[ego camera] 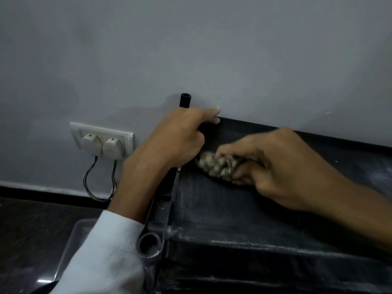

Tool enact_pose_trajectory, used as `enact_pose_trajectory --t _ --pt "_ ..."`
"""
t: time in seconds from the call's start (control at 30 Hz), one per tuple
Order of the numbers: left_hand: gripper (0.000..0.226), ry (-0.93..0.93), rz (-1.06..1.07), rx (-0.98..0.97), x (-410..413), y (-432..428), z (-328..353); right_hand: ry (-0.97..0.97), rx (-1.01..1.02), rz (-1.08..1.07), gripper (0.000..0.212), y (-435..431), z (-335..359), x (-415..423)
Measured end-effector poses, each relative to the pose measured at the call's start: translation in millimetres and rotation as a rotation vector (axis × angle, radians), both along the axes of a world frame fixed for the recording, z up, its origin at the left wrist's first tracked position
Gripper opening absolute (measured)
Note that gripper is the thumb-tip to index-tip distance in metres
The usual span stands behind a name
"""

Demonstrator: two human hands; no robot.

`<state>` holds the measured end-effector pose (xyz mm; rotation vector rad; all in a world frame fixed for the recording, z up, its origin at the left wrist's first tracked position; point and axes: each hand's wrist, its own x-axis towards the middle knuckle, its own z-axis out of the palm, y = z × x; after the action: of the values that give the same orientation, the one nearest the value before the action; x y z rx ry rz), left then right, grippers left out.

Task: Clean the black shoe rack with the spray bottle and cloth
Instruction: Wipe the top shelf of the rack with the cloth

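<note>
One rack (222, 211), one cloth (218, 168): left grip (169, 139) clasps the rack, right grip (282, 166) pinches the cloth.

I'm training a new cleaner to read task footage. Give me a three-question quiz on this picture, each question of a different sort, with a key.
1. Multiple choice: what does the right hand hold?
A) a spray bottle
B) a crumpled cloth
C) a shoe

2. True or false: the left hand hangs free and touches nothing.

3. Fill in: the cloth sits on the top of the black ____.

Key
1. B
2. False: it grips the left edge of the shoe rack.
3. shoe rack
</note>
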<state>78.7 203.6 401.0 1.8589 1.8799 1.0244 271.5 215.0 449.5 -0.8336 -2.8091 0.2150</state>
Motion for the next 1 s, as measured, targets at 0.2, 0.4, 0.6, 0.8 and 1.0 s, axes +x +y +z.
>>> enact_pose_trajectory --t 0.2,0.4,0.6,0.8,1.0 --pt "0.081 -0.031 0.003 0.002 -1.0 0.4 -2.8 -0.034 0.010 0.224 0.047 -33.6 16.5 37.5" --pt "0.082 -0.015 -0.003 -0.007 0.2 2.9 -2.2 0.129 0.038 -0.002 0.042 -3.9 35.5 38.8" --pt "0.079 -0.018 0.001 0.032 -1.8 3.5 -4.9 -0.092 0.188 -0.099 0.044 27.2 10.2 -8.4" --pt "0.080 -0.015 -0.025 0.024 -2.5 3.8 -4.2 -0.111 0.079 -0.001 0.045 0.5 1.1 -4.3" --pt "0.082 -0.036 -0.021 0.014 -2.1 4.7 -5.4 -0.023 -0.104 -0.008 0.043 -8.8 20.9 19.2"
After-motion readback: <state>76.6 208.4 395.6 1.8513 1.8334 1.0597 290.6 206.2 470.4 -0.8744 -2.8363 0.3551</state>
